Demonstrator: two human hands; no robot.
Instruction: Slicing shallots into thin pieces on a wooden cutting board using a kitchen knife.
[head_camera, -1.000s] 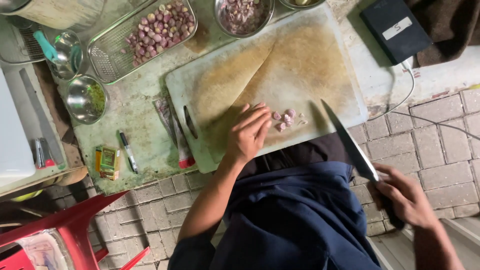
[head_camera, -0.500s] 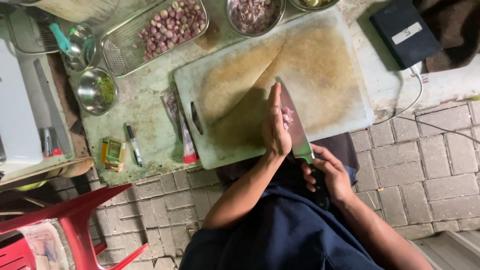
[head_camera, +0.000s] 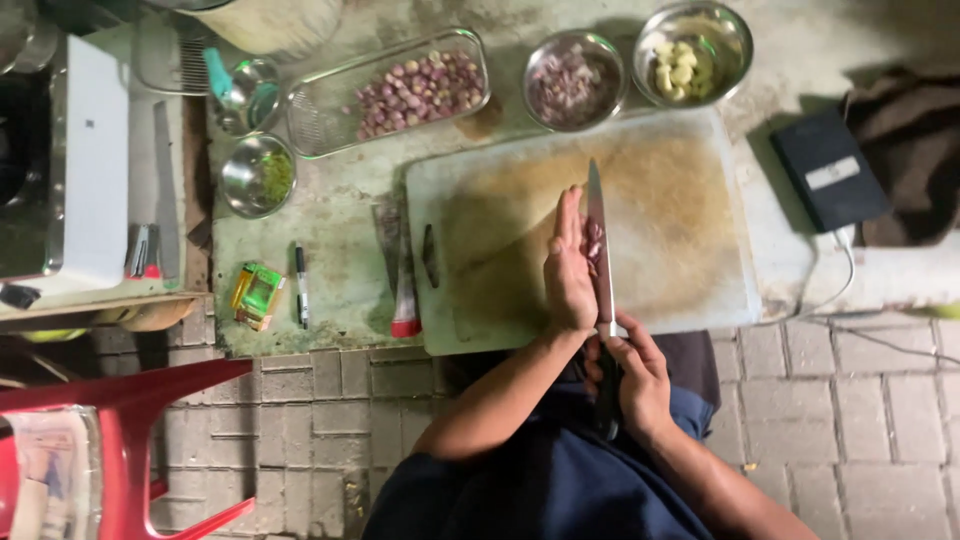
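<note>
On the stained white plastic cutting board (head_camera: 680, 240), left hand (head_camera: 568, 268) stands edge-on, fingers straight and pressed together, flat against the side of the long steel kitchen knife (head_camera: 598, 240). Small heap of reddish chopped shallot pieces (head_camera: 593, 240) sits squeezed between palm and blade, mostly hidden by both (only a sliver shows). Right hand (head_camera: 640, 385) is closed around the knife's dark handle at the board's near edge; handle itself almost fully covered by the fingers and lost against the dark blue clothing. Blade points away from the person, tip near mid-board.

Behind the board: rectangular glass dish of whole purple shallots (head_camera: 410, 85), round steel bowl of peeled shallots (head_camera: 572, 82), round steel bowl of pale garlic cloves (head_camera: 690, 62), top rim cut off by the frame edge. Left of the board: small steel bowl with green bits (head_camera: 258, 175), black pen (head_camera: 300, 285), yellow-green small packet (head_camera: 257, 293), red-handled tool (head_camera: 404, 290) lying beside the board, its upper part hard to make out. Black flat box (head_camera: 828, 170) with a white cable sits at right. Red plastic chair (head_camera: 130, 440) bottom left, partly cropped.
</note>
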